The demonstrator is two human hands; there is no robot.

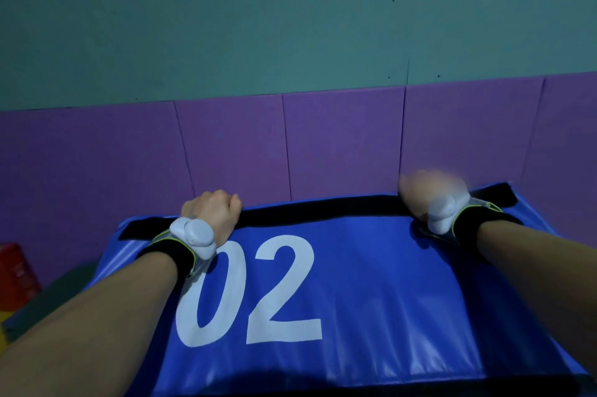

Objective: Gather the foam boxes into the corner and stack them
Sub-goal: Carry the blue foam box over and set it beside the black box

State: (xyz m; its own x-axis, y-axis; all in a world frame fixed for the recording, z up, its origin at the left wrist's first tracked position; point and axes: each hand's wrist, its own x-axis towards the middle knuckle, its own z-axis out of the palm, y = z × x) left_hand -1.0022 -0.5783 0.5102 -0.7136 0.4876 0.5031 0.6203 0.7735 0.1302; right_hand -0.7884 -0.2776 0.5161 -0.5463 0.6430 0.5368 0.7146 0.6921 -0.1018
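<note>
The fingers (226, 201) of the left hand (211, 214) curl tight over the far edge of the blue foam box (387, 283), knuckles up, pressing on the black strip (323, 209) that runs along that edge.

At the far left edge of the view sits a red block (14, 270), with a sliver of something yellow below it, too cut off to name. Beside them lies a dark floor mat (61, 286).

The left forearm reaches in from the lower left corner. Its wrist carries a black strap (171, 254) with a white pod (193, 236) on top.

The box fills the lower middle of the view, its broad face turned up toward the camera. A large white "02" (284, 332) is printed on the left half. What the box rests on is hidden, and whether its far edge touches the wall cannot be told, though it lies close to it.

Farther right, the right hand (426, 194) is blurred. Its fingers look bent over the same far edge, near the box's right corner, gripping it. That wrist also wears a black strap and a white pod.

Behind the box stand purple wall pads (339, 144), with a teal wall (290, 15) above them.
</note>
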